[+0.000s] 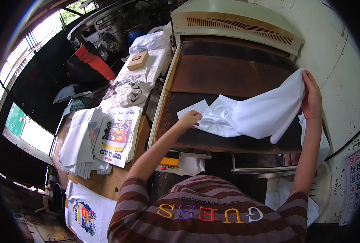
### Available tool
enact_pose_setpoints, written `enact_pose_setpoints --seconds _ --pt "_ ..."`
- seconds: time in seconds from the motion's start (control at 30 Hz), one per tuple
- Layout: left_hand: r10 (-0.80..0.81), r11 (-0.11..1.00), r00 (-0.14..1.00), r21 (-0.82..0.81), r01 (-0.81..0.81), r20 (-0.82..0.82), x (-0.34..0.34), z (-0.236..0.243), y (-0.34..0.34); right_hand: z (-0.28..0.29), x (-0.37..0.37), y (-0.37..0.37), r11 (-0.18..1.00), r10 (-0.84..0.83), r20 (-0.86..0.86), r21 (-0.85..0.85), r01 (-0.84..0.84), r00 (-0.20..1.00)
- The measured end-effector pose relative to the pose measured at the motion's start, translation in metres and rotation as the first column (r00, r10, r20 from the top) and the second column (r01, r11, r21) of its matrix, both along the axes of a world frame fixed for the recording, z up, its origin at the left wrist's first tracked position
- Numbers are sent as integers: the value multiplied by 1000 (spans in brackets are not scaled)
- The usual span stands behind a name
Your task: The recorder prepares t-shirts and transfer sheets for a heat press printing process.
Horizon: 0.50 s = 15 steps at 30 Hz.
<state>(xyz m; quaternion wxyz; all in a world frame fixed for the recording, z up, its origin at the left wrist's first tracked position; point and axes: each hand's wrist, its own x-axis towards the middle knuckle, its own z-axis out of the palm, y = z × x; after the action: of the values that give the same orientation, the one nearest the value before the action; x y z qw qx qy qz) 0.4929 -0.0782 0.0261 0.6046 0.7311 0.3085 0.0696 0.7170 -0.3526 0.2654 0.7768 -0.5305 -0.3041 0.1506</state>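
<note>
A white cloth (253, 117) stretches between my hands over the dark, rust-brown bed (224, 73) of a large flat machine. Its right end is lifted by my right hand (311, 97), whose fingers are closed on the edge. My left hand (190, 120) pinches the cloth's left end, low over the bed, with the fingers curled in. A flat white corner piece (194, 107) lies just beyond that hand; I cannot tell if it is part of the cloth. The middle of the cloth is folded and sags toward me.
Behind the bed rises the machine's cream vented hood (236, 26). Printed white sheets (117, 135) are stacked at left, near a printed white cloth (84, 214). White sneakers (139, 91) and a small box (138, 60) sit farther back. A metal bar (265, 168) runs along the front.
</note>
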Motion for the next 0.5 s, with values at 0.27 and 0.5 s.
enact_pose_setpoints --seconds 0.27,0.5 --pt "245 961 959 162 -222 -144 90 -50 -10 2 -8 -3 1000 25 48 2 -25 999" --pt "102 995 993 6 -102 -56 90 -37 -7 -22 20 -48 993 -113 -47 -51 111 993"
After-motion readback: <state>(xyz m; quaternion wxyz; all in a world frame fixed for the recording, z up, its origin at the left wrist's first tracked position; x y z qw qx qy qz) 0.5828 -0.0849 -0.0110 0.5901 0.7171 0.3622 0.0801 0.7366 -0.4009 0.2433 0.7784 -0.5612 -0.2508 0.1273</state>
